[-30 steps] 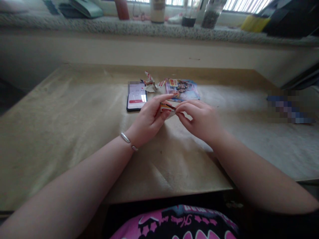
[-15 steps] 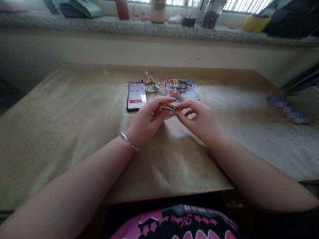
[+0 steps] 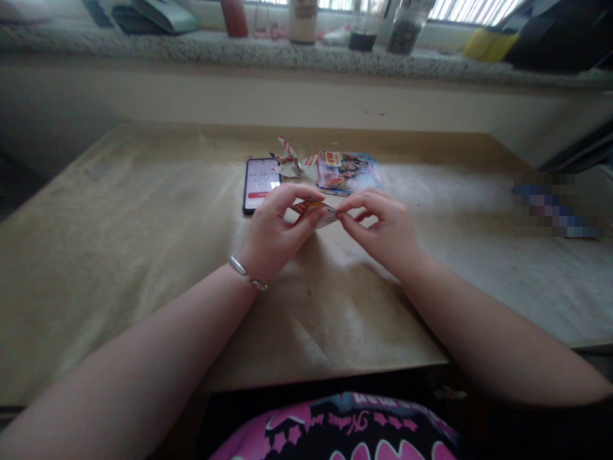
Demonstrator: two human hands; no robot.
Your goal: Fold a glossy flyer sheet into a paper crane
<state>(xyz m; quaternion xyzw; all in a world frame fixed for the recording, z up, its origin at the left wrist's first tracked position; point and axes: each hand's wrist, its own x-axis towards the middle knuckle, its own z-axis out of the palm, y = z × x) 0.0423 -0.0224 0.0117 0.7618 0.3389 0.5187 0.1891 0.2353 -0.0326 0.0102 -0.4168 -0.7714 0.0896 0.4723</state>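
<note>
A small piece of folded printed paper (image 3: 326, 216), white with red and orange, is held between my two hands above the table. My left hand (image 3: 282, 220) is closed on its left part, thumb in front and fingers behind. On the right, my right hand (image 3: 378, 220) pinches the paper's corner between thumb and fingertip. Just beyond the hands lies a stack of colourful printed leaflets (image 3: 352, 171). A folded paper figure (image 3: 292, 161) with white and red print sits left of the stack. Beside it, a phone (image 3: 258, 185) with a lit timer screen lies partly behind my left hand.
The table (image 3: 158, 255) has a yellowish, creased cover. At its right side lies a blurred-out bluish item (image 3: 555, 207). Along the back, a speckled stone sill (image 3: 201, 48) carries bottles, jars (image 3: 407, 29) and a yellow object (image 3: 491, 45).
My left hand has shifted slightly left and its fingers have moved on the paper, so more of its red and orange side shows. My right hand keeps its pinch almost in place.
</note>
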